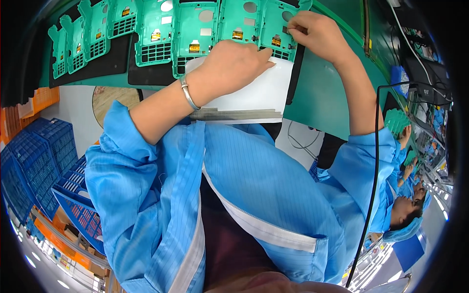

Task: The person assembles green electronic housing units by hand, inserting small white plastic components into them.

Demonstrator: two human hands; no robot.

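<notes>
A white sheet (249, 93) with grey strips along its lower part hangs over the bench's near edge. My left hand (232, 66), a metal bangle at its wrist, is closed at the sheet's upper edge; its grip is partly hidden. Green plastic housings (198, 36) stand in a row, each with a grid of slots and a small yellow-and-black label. At the right-hand housing (273, 29), my right hand (317, 36) has its thumb and fingers pinched together by the side wall. Whatever lies between those fingertips is too small to make out.
Black mats (112, 63) lie under the housings on the green bench (320, 97). A black cable (377, 161) runs down at the right. Blue crates (36, 161) and a round stool top (116, 101) are at the left. A co-worker (408, 212) sits at the right.
</notes>
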